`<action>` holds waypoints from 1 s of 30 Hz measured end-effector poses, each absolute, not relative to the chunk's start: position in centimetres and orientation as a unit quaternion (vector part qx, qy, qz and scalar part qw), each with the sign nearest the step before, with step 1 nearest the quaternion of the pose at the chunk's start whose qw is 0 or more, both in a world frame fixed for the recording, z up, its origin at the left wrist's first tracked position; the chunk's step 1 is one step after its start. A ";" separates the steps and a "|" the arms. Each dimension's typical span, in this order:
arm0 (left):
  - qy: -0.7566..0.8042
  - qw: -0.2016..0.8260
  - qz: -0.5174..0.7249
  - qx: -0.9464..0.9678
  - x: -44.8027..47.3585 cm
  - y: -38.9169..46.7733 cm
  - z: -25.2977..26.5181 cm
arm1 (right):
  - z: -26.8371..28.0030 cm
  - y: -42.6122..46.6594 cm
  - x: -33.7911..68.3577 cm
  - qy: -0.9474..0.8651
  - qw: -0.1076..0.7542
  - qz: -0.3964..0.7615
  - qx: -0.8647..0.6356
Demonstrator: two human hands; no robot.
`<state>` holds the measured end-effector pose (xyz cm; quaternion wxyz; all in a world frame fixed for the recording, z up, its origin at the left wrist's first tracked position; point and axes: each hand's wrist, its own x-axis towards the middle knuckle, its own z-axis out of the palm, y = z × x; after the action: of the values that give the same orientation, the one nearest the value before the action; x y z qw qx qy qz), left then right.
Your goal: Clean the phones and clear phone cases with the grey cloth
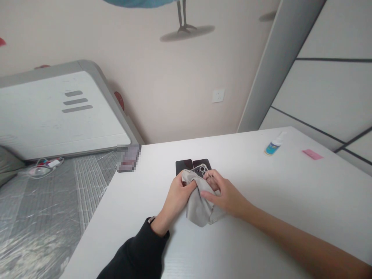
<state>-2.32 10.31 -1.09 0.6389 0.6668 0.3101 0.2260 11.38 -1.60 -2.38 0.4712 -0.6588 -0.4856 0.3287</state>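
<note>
White tabletop (261,193): I log a clear plastic phone case (201,170) wrapped in grey microfibre cloth (200,209). My left hand (177,195) pinches the cloth; my right hand (226,193) grips the case, its long axis pointing away from me.

Spray bottle (273,145), pink packet (312,154), wall socket (218,95)

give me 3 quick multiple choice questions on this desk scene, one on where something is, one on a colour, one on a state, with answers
1. Where is the small spray bottle?
A. far right part of the white table
B. on the floor
C. in the left hand

2. What colour is the cloth?
A. red
B. grey
C. green

3. How is the clear phone case held?
A. lying untouched
B. held with the cloth by both hands
C. hanging on the wall

Answers:
1 A, it stands near the pink slip.
2 B, the fabric is plain grey.
3 B, left hand and right hand grip case and cloth together.
</note>
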 end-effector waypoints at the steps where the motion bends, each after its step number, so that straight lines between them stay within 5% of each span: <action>1: 0.309 0.639 0.225 0.667 -2.3 10.2 -1.0 | -2.5 -1.5 11.4 -0.476 0.473 0.319 -0.669; 9: 0.310 0.671 0.176 0.650 -2.7 9.9 -0.1 | -2.3 -1.3 12.1 -0.505 0.458 0.239 -0.692; 20: 0.300 0.535 0.176 0.770 -2.8 10.7 0.6 | -2.1 -1.5 12.1 -0.536 0.405 0.252 -0.697; 30: 0.279 0.585 0.129 0.751 -2.9 11.1 0.6 | -2.4 -1.3 13.2 -0.510 0.469 0.294 -0.658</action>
<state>-2.90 11.14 0.55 0.5848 0.7508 0.2787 0.1291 13.20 -1.25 -2.42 0.4688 -0.6584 -0.5101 0.2941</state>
